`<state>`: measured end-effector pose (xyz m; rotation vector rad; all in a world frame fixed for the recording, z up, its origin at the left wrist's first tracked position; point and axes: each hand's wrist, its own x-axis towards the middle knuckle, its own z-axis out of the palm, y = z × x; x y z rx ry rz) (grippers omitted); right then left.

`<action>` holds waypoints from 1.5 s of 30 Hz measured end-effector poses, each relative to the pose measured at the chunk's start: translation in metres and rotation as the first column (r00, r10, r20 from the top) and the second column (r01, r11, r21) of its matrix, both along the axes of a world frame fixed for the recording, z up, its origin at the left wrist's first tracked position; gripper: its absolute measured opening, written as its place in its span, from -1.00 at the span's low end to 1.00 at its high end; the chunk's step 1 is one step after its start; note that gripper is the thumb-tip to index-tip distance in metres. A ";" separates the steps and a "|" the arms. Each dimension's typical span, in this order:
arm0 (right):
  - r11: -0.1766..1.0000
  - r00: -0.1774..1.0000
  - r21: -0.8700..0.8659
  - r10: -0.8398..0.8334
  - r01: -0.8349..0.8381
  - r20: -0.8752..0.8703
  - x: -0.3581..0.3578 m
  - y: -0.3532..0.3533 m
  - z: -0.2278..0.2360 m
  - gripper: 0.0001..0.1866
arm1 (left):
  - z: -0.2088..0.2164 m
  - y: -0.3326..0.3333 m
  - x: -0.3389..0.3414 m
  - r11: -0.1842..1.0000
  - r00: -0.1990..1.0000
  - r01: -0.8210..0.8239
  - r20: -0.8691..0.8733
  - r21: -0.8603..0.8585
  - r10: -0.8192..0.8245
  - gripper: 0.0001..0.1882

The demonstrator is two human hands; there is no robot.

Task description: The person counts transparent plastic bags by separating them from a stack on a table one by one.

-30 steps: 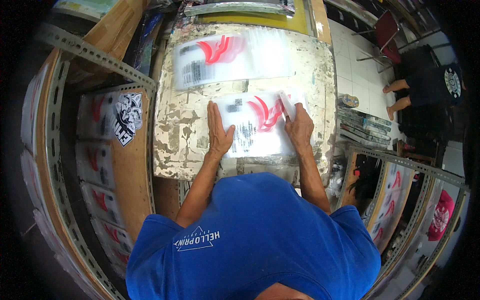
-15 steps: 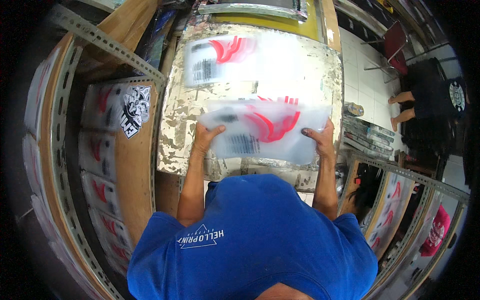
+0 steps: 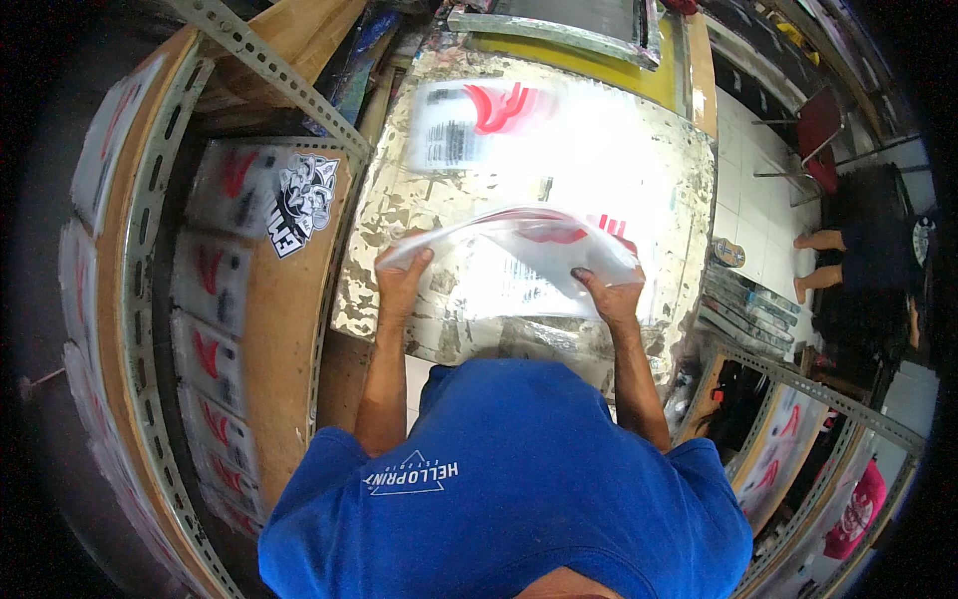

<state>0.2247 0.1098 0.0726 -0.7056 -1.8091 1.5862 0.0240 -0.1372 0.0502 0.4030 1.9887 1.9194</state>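
A worn worktable with flaking cream paint (image 3: 399, 225) fills the middle of the view, hemmed in by perforated grey metal shelving (image 3: 150, 299) from 7 to 10 o'clock and more racking at 4 o'clock. White floor tiles (image 3: 753, 200) show at 2 o'clock, where another person's bare legs (image 3: 823, 265) rest beside a red chair (image 3: 818, 125). A yellow-framed printing screen (image 3: 574, 45) lies at 12 o'clock.

At the centre, lifted off the table, is a clear plastic sheet with a red graphic and dark print block (image 3: 529, 255). Its long axis runs 9 to 3 o'clock, and it sags in the middle, bowing upward at the far edge. The left hand (image 3: 404, 275) pinches its 9 o'clock end; the right hand (image 3: 609, 295) grips its 3 o'clock end, thumb on top.

A second, matching clear sheet (image 3: 479, 120) lies flat at 11 o'clock, blurred. Similar red-marked sheets (image 3: 215, 344) hang along the left shelving, with a black-and-white sticker (image 3: 302, 205) at 10 o'clock.
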 end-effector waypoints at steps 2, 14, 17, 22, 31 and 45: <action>0.999 0.996 -0.030 0.040 -0.038 0.081 -0.002 0.003 -0.019 -0.53 | -0.012 0.002 -0.003 0.997 0.999 0.041 -0.014 -0.059 -0.042 -0.70; 0.991 0.970 0.039 0.116 -0.127 0.214 -0.143 0.099 0.037 -0.49 | 0.029 0.080 -0.129 0.949 0.998 0.053 0.044 -0.311 -0.041 -0.69; 0.975 0.953 -0.114 0.211 -0.190 0.218 -0.199 0.143 0.025 -0.44 | 0.012 0.108 -0.179 0.932 1.000 0.006 -0.017 -0.363 -0.013 -0.69; 0.963 0.890 -0.051 0.264 -0.264 0.372 -0.248 0.191 -0.017 -0.48 | -0.014 0.148 -0.214 0.890 0.999 0.028 -0.013 -0.455 -0.038 -0.63; 0.957 0.830 0.133 0.148 -0.257 0.538 -0.260 0.192 -0.032 -0.39 | -0.012 0.146 -0.193 0.751 0.825 -0.254 -0.542 -0.610 -0.160 -0.46; 0.945 0.977 0.251 0.195 -0.210 0.085 -0.296 0.074 -0.016 -0.27 | -0.021 0.126 -0.179 0.683 0.774 0.075 -0.390 -0.727 -0.499 -0.44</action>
